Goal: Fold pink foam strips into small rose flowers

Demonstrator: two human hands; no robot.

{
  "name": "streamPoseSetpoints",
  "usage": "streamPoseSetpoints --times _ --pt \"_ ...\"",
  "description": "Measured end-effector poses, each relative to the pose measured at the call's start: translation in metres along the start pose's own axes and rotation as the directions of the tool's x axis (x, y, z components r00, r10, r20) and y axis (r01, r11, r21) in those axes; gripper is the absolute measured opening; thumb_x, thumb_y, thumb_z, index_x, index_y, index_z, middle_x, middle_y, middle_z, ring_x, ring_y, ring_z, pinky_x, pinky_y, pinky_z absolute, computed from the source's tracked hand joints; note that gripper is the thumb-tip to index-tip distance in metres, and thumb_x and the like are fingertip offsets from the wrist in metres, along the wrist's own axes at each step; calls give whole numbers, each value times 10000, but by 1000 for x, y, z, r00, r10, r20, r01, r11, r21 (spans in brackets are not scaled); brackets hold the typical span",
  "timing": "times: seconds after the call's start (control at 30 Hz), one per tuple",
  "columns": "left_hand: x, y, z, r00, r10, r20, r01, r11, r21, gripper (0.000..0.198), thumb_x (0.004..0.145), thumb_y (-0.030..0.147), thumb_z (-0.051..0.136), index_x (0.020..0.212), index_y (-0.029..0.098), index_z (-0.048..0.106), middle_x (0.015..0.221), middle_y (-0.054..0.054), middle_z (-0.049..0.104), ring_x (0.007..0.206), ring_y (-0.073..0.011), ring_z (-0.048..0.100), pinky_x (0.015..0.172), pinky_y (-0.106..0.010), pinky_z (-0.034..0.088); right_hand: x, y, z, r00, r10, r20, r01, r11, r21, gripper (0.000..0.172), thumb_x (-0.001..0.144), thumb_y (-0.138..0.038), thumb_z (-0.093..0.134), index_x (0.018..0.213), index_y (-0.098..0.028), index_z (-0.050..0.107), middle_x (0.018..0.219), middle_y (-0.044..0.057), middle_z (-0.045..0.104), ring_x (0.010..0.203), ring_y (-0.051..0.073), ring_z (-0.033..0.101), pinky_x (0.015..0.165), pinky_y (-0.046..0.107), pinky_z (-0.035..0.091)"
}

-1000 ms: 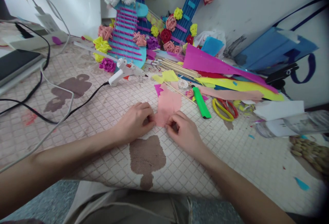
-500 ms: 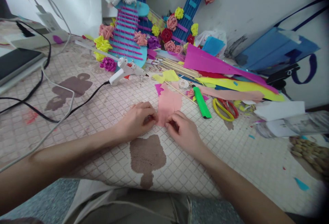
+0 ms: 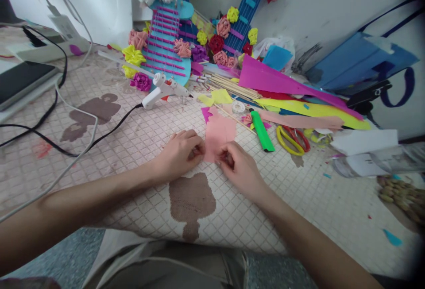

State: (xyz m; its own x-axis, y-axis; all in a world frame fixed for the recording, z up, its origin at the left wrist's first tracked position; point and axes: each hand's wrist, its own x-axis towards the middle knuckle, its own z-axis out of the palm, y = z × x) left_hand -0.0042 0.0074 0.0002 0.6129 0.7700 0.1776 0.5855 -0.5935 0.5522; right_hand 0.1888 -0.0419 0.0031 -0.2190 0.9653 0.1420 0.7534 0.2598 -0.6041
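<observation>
A strip of salmon-pink crepe paper (image 3: 219, 132) lies on the quilted tablecloth (image 3: 139, 205) between my hands. My left hand (image 3: 184, 154) pinches its near left corner, thumb against curled fingers. At the near right corner, my right hand (image 3: 237, 165) is closed in a pinch on the same paper. The fingertips partly hide both corners. Just beyond the far end lie a scrap of magenta paper (image 3: 206, 113) and pieces of yellow paper (image 3: 221, 96). To the right of the paper is a bright green utility knife (image 3: 262, 132).
A white hot glue gun (image 3: 162, 92) with a black cord stands beyond my left hand. Yellow and red scissors (image 3: 290, 140) lie at right. Wooden sticks (image 3: 232, 86), coloured paper sheets (image 3: 285, 83) and a flower-decked blue paper guitar (image 3: 166, 45) fill the back. A power strip (image 3: 49, 48) sits far left.
My right hand has shifted very slightly, its fingers lifting a little at the paper's near edge. The left hand keeps its pinch. The whole view has moved slightly.
</observation>
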Motion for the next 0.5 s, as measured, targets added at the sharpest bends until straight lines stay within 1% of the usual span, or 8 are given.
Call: streamPoseSetpoints --times 0.07,0.1,0.17,0.23,0.33,0.43,0.5 --pt "0 3 1 999 -31 -21 31 999 -7 71 785 167 572 855 165 583 915 -57 589 891 -213 546 780 -353 421 0 1 -2 1000 1 10 -1 1000 -6 154 789 -99 507 879 -224 507 839 1 583 679 132 530 595 258 378" --pt "0 5 3 998 -52 -40 53 999 8 93 797 219 586 873 166 572 938 -64 587 906 -224 545 780 -364 418 0 1 -2 1000 0 11 0 1000 -11 148 790 -104 506 877 -224 507 837 2 579 678 133 528 592 260 376" --pt "0 9 7 994 -83 -77 88 994 70 204 805 333 616 906 167 551 977 -76 576 944 -254 535 791 -396 407 0 1 -2 1000 -4 10 4 1000 -19 141 787 -109 513 870 -222 505 837 3 572 684 135 525 593 262 374" --pt "-1 12 10 994 -70 -88 82 987 135 260 796 374 635 927 172 538 988 -78 571 967 -271 525 796 -411 396 0 1 -1 1000 -10 7 10 1000 -24 140 782 -108 519 863 -222 504 836 3 570 689 136 524 593 261 373" --pt "-1 11 11 995 -55 -80 65 989 132 220 787 312 644 916 177 528 976 -67 573 952 -256 526 782 -394 402 1 1 -1 1000 -15 7 15 1000 -21 140 785 -107 515 861 -223 512 842 6 574 686 135 524 594 261 379" --pt "0 4 5 995 -65 -71 66 998 4 130 768 174 606 872 171 529 941 -56 577 891 -210 544 757 -350 434 0 1 -1 1000 -18 16 18 1000 5 149 784 -92 512 857 -222 518 867 8 581 689 129 523 608 260 390" --pt "1 -1 -1 997 -63 -52 58 994 -90 128 740 123 588 853 165 542 901 -48 580 835 -180 553 720 -313 453 0 1 -3 1000 -18 23 18 999 31 154 780 -87 520 858 -220 518 881 7 581 697 125 523 621 259 398"
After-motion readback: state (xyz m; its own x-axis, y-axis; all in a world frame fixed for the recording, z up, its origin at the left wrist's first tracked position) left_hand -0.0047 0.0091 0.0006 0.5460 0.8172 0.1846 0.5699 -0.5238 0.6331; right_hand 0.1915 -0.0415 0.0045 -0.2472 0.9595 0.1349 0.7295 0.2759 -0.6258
